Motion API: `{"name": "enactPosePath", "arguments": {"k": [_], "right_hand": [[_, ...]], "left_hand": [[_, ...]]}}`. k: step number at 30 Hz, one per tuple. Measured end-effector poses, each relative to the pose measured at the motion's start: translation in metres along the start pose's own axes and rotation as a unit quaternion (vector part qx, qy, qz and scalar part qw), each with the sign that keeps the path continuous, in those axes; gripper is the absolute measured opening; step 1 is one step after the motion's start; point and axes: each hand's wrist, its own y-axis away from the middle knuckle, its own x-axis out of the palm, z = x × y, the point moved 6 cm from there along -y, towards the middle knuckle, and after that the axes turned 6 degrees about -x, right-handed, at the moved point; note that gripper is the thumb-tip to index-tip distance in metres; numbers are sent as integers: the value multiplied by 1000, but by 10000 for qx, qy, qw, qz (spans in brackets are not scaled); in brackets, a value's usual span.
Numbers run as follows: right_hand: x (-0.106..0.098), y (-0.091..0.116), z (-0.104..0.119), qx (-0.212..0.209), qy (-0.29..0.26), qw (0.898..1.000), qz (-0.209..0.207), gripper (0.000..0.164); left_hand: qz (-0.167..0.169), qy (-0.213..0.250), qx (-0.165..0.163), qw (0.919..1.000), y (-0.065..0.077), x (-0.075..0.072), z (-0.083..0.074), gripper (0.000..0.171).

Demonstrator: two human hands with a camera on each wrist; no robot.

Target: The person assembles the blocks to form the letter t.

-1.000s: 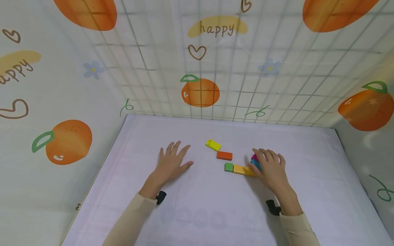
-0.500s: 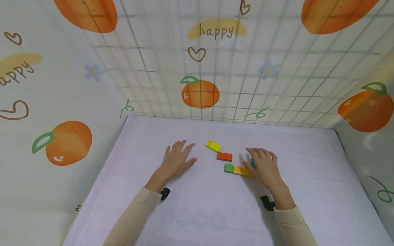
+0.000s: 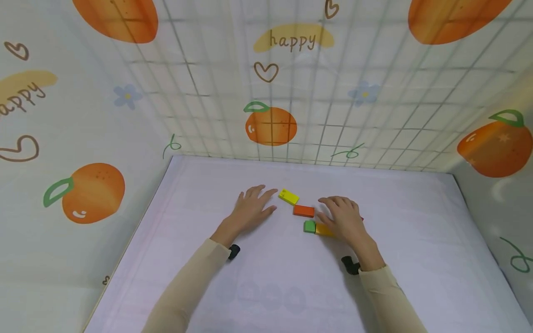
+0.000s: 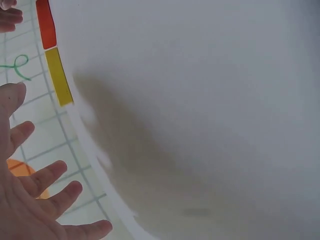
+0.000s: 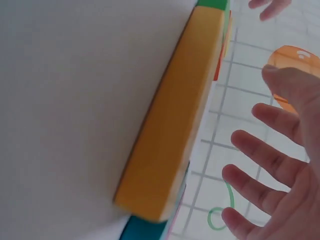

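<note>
My left hand hovers with spread fingers just left of a yellow block, holding nothing. Over the right end of the group, my right hand has its fingers apart and grips nothing. An orange-red block lies at the yellow one's lower corner. Below it a small green block sits end to end with a long amber block, partly hidden by the right hand. In the right wrist view a teal block shows past the amber block's near end. Only a red corner of another block peeks out beside the right hand.
A white table carries the blocks. Fabric walls printed with oranges, hearts and a grid stand at the back and both sides. Dark wrist cameras hang at both wrists.
My left hand has moved right and slightly away, up to the yellow block. My right hand has shifted left over the amber block, covering the blue block. The blocks have stayed put.
</note>
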Motion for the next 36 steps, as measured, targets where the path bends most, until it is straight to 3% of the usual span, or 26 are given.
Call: {"name": "enactPosePath", "arguments": {"k": [9, 20, 28, 36], "right_hand": [[14, -14, 3, 159, -298, 9986, 419, 41], [26, -29, 3, 165, -1031, 9917, 749, 40], [35, -37, 5, 0, -1047, 9885, 1090, 39], [38, -41, 5, 44, -779, 9899, 1181, 40]], "left_hand": [[318, -25, 0, 9995, -18, 9, -11, 59], [680, -77, 94, 9976, -41, 15, -24, 56], [894, -183, 87, 9958, -50, 21, -27, 54], [839, -448, 139, 9954, -52, 22, -28, 51]]}}
